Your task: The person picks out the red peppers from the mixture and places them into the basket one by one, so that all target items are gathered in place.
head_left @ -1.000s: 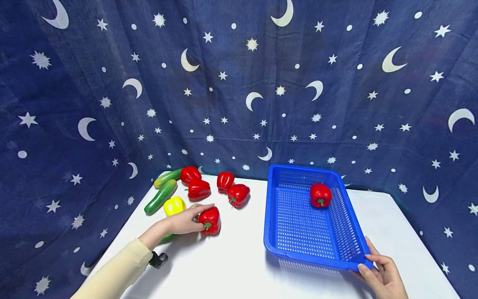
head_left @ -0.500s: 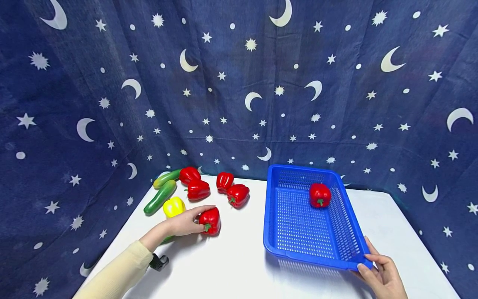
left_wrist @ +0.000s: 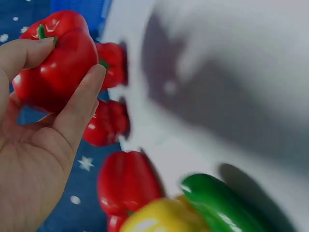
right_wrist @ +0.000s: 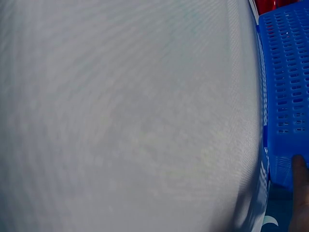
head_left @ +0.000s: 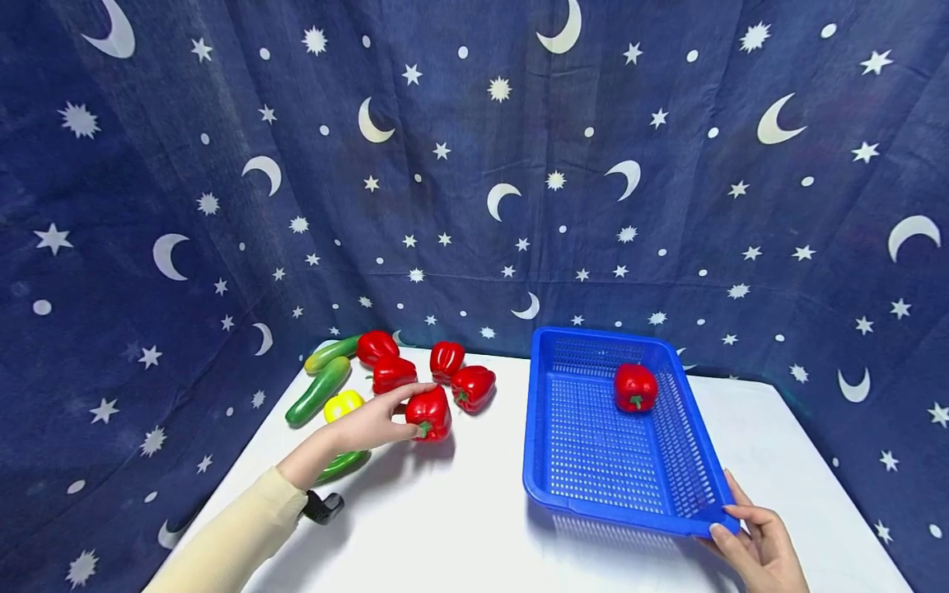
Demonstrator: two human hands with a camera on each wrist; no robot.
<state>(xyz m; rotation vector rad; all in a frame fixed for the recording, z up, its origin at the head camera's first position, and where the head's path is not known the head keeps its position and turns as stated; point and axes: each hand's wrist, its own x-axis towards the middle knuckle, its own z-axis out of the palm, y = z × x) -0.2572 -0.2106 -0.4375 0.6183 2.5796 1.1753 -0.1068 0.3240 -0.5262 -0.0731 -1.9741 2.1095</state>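
My left hand (head_left: pixel 373 422) grips a red bell pepper (head_left: pixel 429 413) by its sides, thumb near the green stem, held just above the table. In the left wrist view the same red bell pepper (left_wrist: pixel 58 63) sits between the thumb and fingers. At the lower right, my right hand (head_left: pixel 767 548) pinches the near right corner of a blue plastic basket (head_left: pixel 623 515). Inside the basket, toward its right wall, lies one red pepper (head_left: pixel 636 388). The right wrist view catches only a finger (right_wrist: pixel 300 181) against the basket's perforated side (right_wrist: pixel 289 87).
Two red peppers (head_left: pixel 473 388) lie beyond my left hand, with two more (head_left: pixel 394 375) farther left. A yellow pepper (head_left: pixel 343 406), a long green vegetable (head_left: pixel 319 391), a yellow-green one (head_left: pixel 331 354) and another green one (head_left: pixel 343 465) lie at the left of the white table (head_left: pixel 474 527).
My left hand has lifted the red bell pepper off the table and shifted it slightly right and away. More of the green vegetable beneath the wrist shows. The right hand and basket stay put.
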